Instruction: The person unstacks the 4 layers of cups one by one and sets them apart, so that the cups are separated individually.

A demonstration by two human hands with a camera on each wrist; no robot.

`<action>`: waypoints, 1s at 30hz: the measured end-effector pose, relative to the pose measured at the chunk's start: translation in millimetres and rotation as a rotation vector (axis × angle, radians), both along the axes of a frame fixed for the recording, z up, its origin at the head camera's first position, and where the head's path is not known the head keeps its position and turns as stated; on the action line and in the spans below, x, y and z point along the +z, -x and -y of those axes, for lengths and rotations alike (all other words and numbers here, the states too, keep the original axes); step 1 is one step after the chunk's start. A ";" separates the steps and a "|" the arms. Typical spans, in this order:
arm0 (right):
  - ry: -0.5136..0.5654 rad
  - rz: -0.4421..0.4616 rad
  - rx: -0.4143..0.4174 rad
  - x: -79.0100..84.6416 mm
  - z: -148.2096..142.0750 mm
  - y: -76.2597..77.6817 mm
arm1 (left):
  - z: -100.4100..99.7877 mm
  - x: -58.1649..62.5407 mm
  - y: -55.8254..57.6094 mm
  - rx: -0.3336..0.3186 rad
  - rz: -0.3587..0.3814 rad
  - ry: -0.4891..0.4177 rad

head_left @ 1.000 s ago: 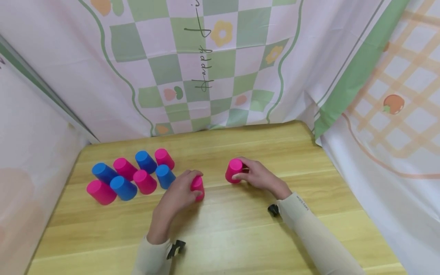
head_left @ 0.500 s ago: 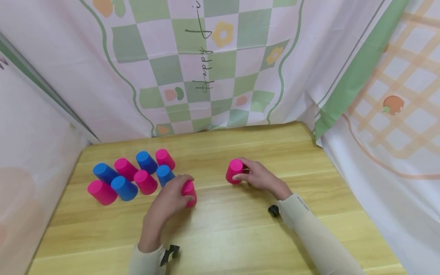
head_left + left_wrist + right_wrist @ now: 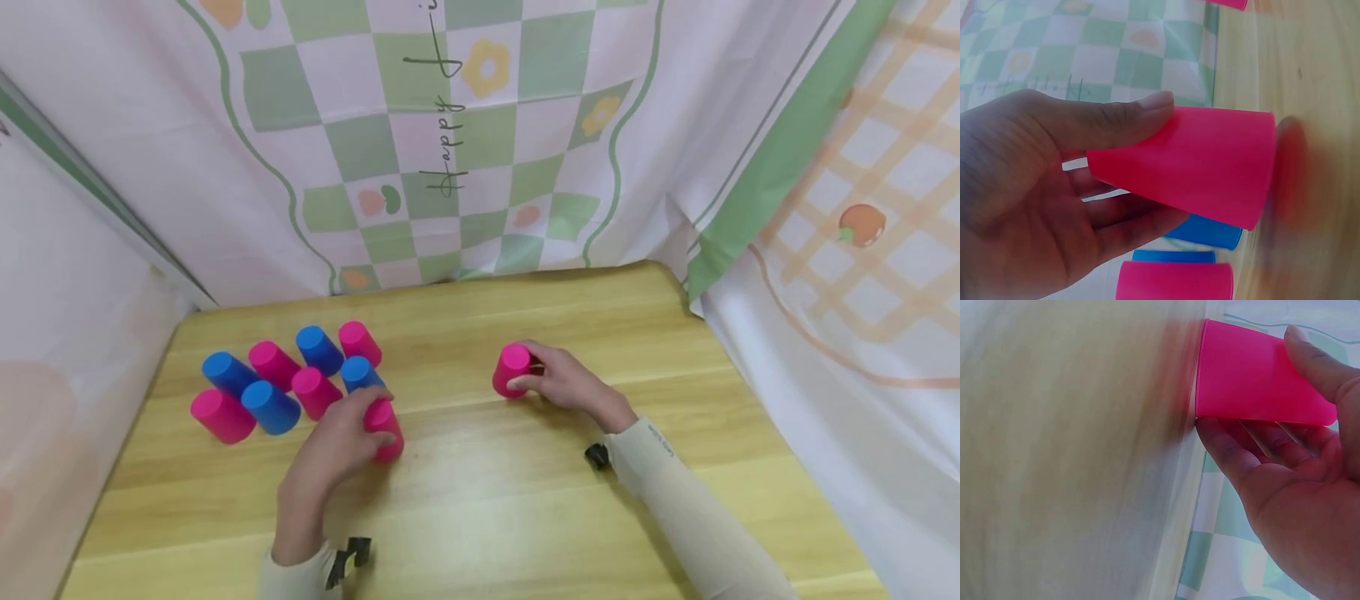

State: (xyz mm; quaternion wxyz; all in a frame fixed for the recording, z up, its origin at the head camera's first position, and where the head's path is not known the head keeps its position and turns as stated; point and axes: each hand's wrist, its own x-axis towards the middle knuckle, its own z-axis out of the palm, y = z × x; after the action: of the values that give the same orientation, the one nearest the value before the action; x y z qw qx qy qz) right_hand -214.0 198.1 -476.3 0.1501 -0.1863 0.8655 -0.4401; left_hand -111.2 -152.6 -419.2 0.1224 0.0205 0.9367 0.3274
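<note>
My left hand (image 3: 330, 446) grips an upside-down pink cup (image 3: 387, 433) between thumb and fingers, beside the near right end of a group of cups. In the left wrist view a narrow gap shows between this cup's rim (image 3: 1266, 169) and the tabletop, so it seems just off the wood. Farther right, my right hand (image 3: 558, 379) holds another inverted pink cup (image 3: 510, 375) from its right side. That cup's rim (image 3: 1201, 369) is at or very near the table in the right wrist view.
Several inverted cups, alternating pink (image 3: 222, 417) and blue (image 3: 271, 408), stand in two slanting rows at the left. A blue cup (image 3: 360, 372) is partly behind my left fingers. The wooden table (image 3: 480, 517) meets a checkered cloth (image 3: 465, 225) at the back.
My left hand has carried its pink cup leftward and a little nearer, from mid-table to beside the group. The right hand and its cup have stayed in place.
</note>
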 end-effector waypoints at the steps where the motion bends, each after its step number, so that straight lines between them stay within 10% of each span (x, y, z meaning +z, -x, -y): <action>1: 0.000 0.004 -0.001 0.0 0.0 0.0 | 2.5 0.2 -0.7 0.001 0.003 0.000; 30: 0.005 0.002 0.002 1.5 0.9 -2.2 | 57.0 11.0 -8.1 0.137 0.073 0.064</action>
State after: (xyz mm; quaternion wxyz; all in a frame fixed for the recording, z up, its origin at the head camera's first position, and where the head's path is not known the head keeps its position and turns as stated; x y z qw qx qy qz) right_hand -211.9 197.2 -474.9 0.1510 -0.1868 0.8642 -0.4421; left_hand -103.1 -209.6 -408.1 0.1344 -0.0596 0.9407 0.3057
